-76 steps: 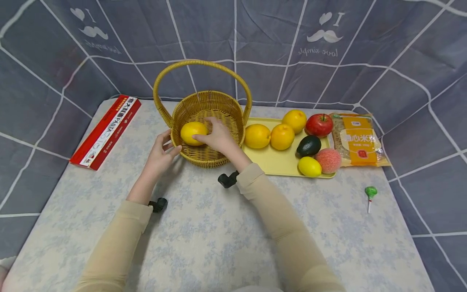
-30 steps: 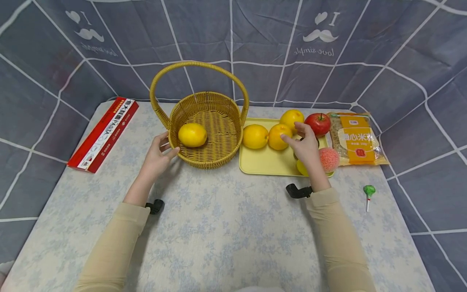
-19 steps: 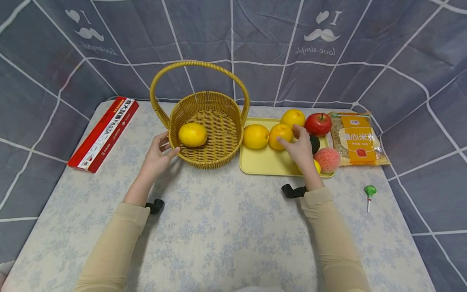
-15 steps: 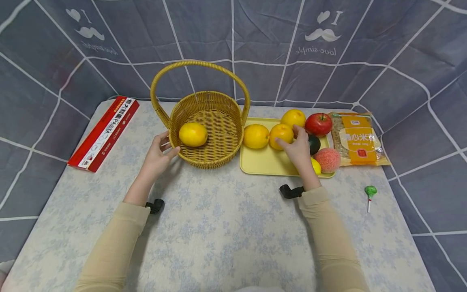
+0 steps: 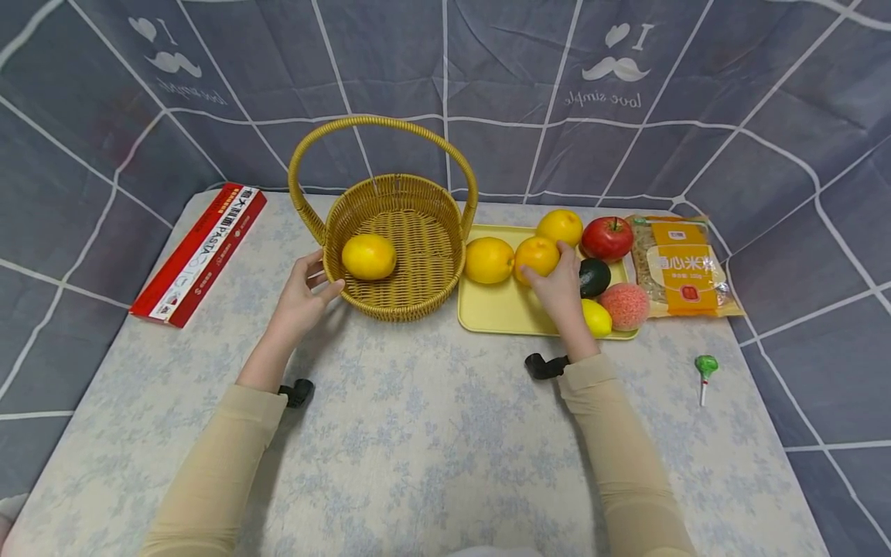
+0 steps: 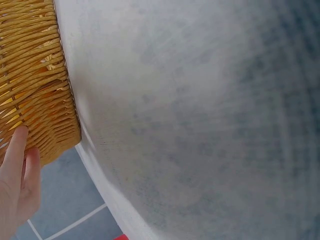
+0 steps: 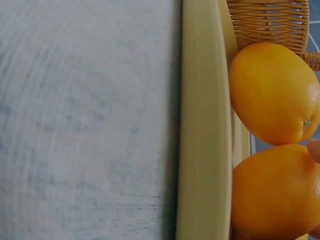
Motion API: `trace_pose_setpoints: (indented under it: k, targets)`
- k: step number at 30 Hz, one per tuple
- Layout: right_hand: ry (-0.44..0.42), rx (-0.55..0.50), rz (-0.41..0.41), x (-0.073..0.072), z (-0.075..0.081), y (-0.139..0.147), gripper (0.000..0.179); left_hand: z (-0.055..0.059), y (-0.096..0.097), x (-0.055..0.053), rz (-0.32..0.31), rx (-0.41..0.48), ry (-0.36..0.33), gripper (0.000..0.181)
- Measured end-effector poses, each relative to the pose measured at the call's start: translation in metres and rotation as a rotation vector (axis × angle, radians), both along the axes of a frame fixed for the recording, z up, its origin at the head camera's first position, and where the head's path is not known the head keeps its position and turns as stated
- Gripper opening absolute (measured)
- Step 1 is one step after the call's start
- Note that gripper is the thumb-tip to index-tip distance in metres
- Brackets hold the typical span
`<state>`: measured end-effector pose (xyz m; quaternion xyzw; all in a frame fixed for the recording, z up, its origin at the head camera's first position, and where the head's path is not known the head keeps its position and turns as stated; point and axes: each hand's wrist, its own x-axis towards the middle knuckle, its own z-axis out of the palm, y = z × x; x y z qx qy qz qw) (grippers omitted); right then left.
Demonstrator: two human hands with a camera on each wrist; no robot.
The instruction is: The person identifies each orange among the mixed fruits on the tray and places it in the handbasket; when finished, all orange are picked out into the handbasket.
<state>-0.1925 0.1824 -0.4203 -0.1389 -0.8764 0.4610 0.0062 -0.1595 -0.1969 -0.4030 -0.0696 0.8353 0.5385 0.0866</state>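
Observation:
My left hand (image 5: 301, 300) rests against the left side of the round wicker basket (image 5: 397, 311), its fingers straight along the weave in the left wrist view. One yellow-orange fruit (image 5: 369, 257) lies inside the basket. Over the yellow tray (image 5: 503, 316), my right hand (image 5: 562, 290) holds an orange (image 5: 534, 258) between thumb and fingers. That orange (image 7: 275, 192) sits right beside another orange (image 7: 272, 92) in the right wrist view. Behind it lies a third orange (image 5: 560, 225).
A red apple (image 5: 608, 238), dark green avocado (image 5: 595, 277), peach (image 5: 624, 306) and lemon (image 5: 595, 319) fill the tray's right end. Beyond lies a noodle bag (image 5: 685, 267), with a green lollipop (image 5: 706, 365) in front. A pasta box (image 5: 198, 255) lies at far left.
My right hand has let go of the fruit in the basket, crossed right to the tray, then closed in on the middle orange. My left hand stays at the basket.

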Motion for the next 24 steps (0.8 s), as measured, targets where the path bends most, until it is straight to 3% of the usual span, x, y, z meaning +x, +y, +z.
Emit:
trace_pose_setpoints:
  k: [13, 24]
  targets:
    - [0.003, 0.056, -0.053, -0.0013, 0.0, -0.0046, 0.082, 0.0013, 0.0015, -0.0009, 0.013, -0.007, -0.008, 0.071]
    - [0.017, 0.085, -0.032, 0.0037, 0.0073, -0.001, 0.082, 0.0017, 0.0016, 0.0003, 0.007, 0.007, -0.008, 0.072]
